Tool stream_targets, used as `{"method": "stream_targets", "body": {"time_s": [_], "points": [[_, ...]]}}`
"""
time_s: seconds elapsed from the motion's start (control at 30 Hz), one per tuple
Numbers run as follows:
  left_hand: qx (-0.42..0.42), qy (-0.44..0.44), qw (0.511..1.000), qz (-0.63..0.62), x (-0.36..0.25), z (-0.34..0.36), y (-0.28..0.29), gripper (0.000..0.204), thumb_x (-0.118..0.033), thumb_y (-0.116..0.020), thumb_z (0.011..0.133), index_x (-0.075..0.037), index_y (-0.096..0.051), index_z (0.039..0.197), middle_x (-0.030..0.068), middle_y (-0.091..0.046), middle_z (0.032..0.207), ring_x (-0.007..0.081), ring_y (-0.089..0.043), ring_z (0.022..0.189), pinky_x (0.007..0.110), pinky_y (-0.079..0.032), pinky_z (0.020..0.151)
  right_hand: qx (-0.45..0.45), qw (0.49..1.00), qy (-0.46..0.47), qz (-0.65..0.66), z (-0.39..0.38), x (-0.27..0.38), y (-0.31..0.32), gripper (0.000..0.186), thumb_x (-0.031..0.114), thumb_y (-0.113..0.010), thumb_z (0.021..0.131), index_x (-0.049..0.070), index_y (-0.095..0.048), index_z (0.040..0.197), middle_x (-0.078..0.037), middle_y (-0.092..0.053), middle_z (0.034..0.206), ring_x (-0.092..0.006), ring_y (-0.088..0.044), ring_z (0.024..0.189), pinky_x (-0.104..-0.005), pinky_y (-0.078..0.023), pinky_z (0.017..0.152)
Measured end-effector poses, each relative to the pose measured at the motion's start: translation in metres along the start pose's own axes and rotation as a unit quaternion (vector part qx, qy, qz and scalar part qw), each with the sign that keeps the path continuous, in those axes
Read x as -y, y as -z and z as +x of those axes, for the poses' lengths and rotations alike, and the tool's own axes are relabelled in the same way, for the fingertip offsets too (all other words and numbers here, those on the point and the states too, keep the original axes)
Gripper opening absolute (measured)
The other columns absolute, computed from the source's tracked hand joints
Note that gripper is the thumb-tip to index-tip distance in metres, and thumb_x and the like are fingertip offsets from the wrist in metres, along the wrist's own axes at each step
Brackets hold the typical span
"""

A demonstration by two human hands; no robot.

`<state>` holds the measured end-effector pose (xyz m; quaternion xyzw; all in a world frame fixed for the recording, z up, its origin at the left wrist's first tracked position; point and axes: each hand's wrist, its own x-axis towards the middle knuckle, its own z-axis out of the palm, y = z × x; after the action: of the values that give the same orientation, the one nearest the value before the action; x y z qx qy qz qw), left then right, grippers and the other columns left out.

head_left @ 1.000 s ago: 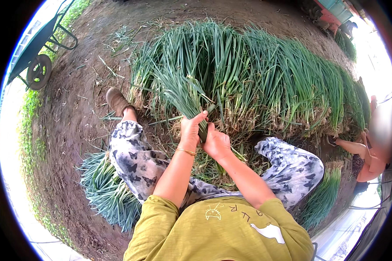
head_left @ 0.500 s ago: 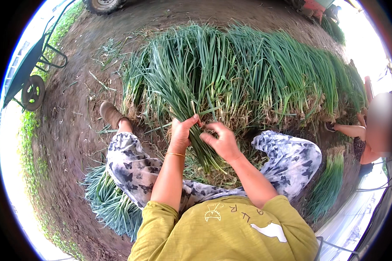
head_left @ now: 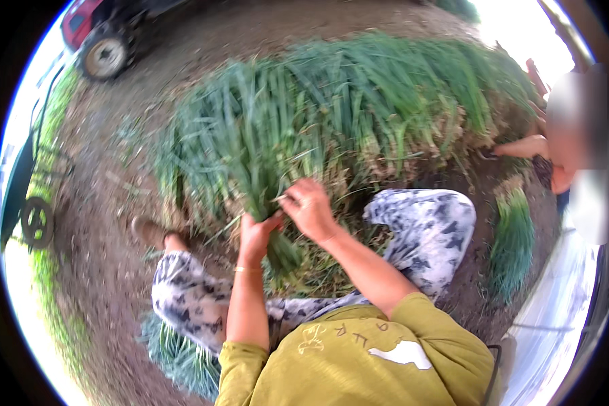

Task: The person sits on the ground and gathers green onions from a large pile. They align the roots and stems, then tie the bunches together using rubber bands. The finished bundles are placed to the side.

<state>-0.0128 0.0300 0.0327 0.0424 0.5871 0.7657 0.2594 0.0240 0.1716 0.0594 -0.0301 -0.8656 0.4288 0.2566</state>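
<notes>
My left hand (head_left: 254, 235) is wrapped round the middle of a bunch of green onions (head_left: 283, 259). The bunch stands nearly upright in the picture, its long leaves overlapping the big pile (head_left: 338, 88) beyond and its cut-looking lower end between my knees. Just right of the bunch is my right hand (head_left: 310, 208), thumb and fingers pinched together against its side. A thin pale strand shows by those fingertips, but blur hides what it is. Roots and pale stems of the piled green onions face me.
Another person (head_left: 561, 162) sits at the far right. Bundled green onions lie on the soil at right (head_left: 512, 243) and beside my left leg (head_left: 183, 358). A wheelbarrow (head_left: 21, 183) stands at far left, a red tractor (head_left: 105, 54) at the back left. Loose trimmings lie between my legs.
The view has swung, bringing the tractor further in. The bunch is now more upright, still in my left hand. My right hand's spread fingers have closed to a pinch beside it.
</notes>
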Motion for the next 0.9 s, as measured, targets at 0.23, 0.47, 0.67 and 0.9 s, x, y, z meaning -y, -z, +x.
{"method": "stream_targets", "body": {"time_s": [0.23,0.47,0.67,0.9], "points": [[-0.048,0.034,0.998,0.024,0.011,-0.005,-0.001,0.006,-0.003,-0.065,0.077,0.000,-0.060,0.081,0.0032,-0.057,0.064,0.0133,-0.053,0.052,0.026,-0.042,0.048,-0.155,0.873,-0.381,0.263,-0.002,-0.045,0.010,0.018,0.019,-0.059,0.085,0.005,-0.057,0.073,-0.009,-0.057,0.072,-0.0172,-0.054,0.070,-0.0311,-0.041,0.059],[-0.011,0.085,0.995,0.055,0.024,0.002,0.020,0.009,-0.005,-0.067,0.078,-0.002,-0.059,0.082,0.0025,-0.056,0.063,0.0123,-0.052,0.050,0.026,-0.041,0.048,-0.058,0.994,-0.035,-0.085,0.007,-0.039,0.035,0.016,0.012,-0.070,0.070,0.008,-0.066,0.084,-0.012,-0.050,0.123,-0.0317,-0.039,0.121,-0.0440,-0.029,0.104],[0.016,0.084,0.995,0.043,0.030,-0.004,0.022,0.015,-0.004,-0.071,0.076,-0.004,-0.060,0.087,0.0024,-0.058,0.067,0.0134,-0.055,0.051,0.028,-0.045,0.048,0.112,0.982,-0.032,-0.150,-0.022,-0.039,-0.015,0.020,0.022,-0.073,0.071,0.005,-0.068,0.078,-0.016,-0.046,0.130,-0.0358,-0.029,0.131,-0.0535,-0.019,0.108],[0.006,0.103,0.995,-0.006,0.031,-0.006,0.035,0.018,-0.003,-0.072,0.074,-0.004,-0.060,0.088,0.0031,-0.058,0.069,0.0138,-0.055,0.052,0.027,-0.045,0.049,-0.121,0.969,-0.217,-0.004,0.009,-0.071,0.024,0.010,0.006,-0.064,0.080,0.008,-0.060,0.072,-0.013,-0.055,0.123,-0.0321,-0.041,0.122,-0.0449,-0.029,0.107]]}}
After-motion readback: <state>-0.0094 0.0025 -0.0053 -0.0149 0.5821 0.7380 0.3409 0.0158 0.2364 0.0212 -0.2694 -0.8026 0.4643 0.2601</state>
